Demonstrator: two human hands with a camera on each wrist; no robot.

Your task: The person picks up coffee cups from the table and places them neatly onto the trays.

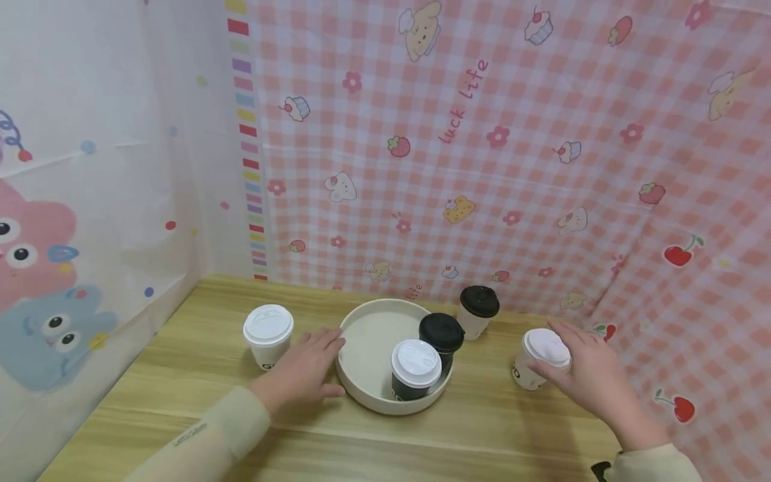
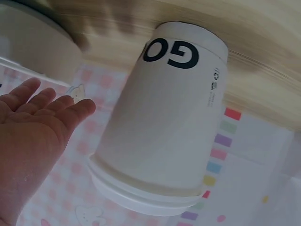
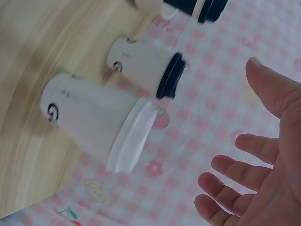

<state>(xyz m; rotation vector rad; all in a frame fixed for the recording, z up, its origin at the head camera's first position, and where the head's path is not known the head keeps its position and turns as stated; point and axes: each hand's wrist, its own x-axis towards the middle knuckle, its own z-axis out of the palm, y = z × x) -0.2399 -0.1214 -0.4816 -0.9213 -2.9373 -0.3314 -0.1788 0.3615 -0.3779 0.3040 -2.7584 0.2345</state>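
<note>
My left hand (image 1: 304, 368) reaches to the left rim of a round cream tray (image 1: 364, 351), fingers extended; whether they touch it I cannot tell. Just left of that hand stands a white paper cup (image 2: 155, 113) with a white lid and "GO" print. My right hand (image 1: 593, 378) hovers by another white-lidded white cup (image 3: 89, 115) at the right; the right wrist view shows its spread fingers apart from the cup. Inside the tray, on its right side, are a dark cup with a white lid (image 1: 415, 365) and a black-lidded cup (image 1: 442, 331) behind it.
A white cup with a black lid (image 3: 143, 66) stands behind the tray to the right, near the checked cloth backdrop (image 1: 373, 221). Cloth also hangs along the left and right sides of the wooden table (image 1: 337, 455).
</note>
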